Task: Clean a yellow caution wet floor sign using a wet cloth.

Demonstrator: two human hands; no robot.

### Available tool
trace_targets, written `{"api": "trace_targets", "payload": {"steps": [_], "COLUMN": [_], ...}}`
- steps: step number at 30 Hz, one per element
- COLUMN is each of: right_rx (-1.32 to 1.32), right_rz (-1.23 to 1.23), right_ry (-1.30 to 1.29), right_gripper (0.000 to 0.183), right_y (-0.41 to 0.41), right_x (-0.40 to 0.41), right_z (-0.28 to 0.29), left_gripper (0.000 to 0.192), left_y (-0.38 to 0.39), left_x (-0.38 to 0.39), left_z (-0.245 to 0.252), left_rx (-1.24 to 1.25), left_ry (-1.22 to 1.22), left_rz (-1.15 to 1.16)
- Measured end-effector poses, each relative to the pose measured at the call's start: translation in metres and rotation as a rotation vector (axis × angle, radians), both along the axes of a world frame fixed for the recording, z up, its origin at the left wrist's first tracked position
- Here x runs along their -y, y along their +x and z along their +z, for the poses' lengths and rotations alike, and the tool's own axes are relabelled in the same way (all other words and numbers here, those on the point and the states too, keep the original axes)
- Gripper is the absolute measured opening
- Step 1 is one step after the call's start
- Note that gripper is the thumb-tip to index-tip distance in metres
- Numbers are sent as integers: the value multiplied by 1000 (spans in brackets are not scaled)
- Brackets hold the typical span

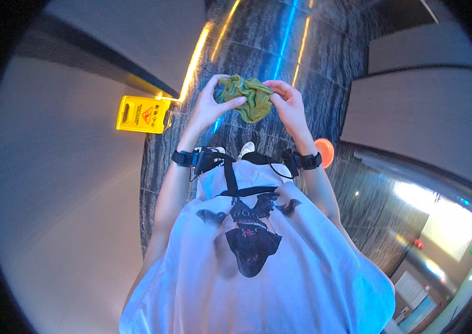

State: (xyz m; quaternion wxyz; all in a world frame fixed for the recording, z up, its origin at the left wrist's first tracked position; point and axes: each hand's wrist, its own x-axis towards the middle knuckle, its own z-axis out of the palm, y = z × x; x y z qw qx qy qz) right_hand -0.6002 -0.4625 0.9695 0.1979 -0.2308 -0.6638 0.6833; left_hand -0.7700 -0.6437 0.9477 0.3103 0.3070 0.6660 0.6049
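A crumpled green cloth point(252, 102) is held up in front of me, above the dark streaked stone floor. My left hand point(215, 100) grips its left side, thumb laid across the front. On the opposite side, my right hand point(287, 100) pinches the cloth's edge between thumb and fingers. Part of the cloth behind the left fingers is hidden. Each wrist wears a black strap with a small device, the left device point(204, 160) and the right device point(290, 160). Below them show my white shoes point(247, 148).
A yellow wet-floor sign point(143, 114) with writing stands at the left by the grey wall point(60, 137). An orange round container point(324, 153) sits on the floor beyond my right forearm. Grey panels point(419, 104) line the right side. Light strips reflect on the glossy floor point(327, 50).
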Motion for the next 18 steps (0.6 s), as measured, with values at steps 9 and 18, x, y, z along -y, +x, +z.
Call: {"api": "trace_targets", "payload": {"steps": [9, 18], "right_rx": [-31, -25], "right_rz": [-397, -607], "right_ry": [-418, -254], "right_gripper": [36, 35], "right_y": [156, 235], "right_x": [-76, -87], "right_z": [-39, -51], "left_gripper": [51, 46], "left_y": [77, 148], "left_x": [-132, -210], "left_z": [-31, -38], "left_rx": [244, 119], "left_ry": [-55, -215], "left_rz": [-366, -608]}}
